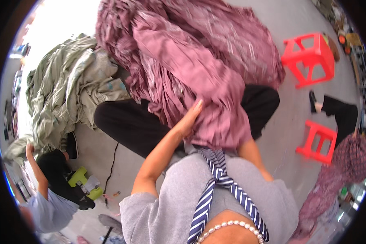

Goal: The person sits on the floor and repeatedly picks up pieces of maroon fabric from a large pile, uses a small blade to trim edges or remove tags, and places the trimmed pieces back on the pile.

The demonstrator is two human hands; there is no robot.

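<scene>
A large heap of crumpled mauve-pink fabric spreads from my lap up to the top of the view. My left hand lies against the near part of this fabric, its visible fingers stretched out along the cloth. From the right, my right forearm reaches in under the fabric's near edge. The cloth covers my right hand, so its fingers are hidden. My legs in black trousers are bent apart, and the pink fabric lies across and between them.
Grey-green fabric is heaped at left, where another person's hand touches it. Right of me stand a red plastic stool and a second red stool. A person in black trousers sits near them. A green stool and dark cord are lower left.
</scene>
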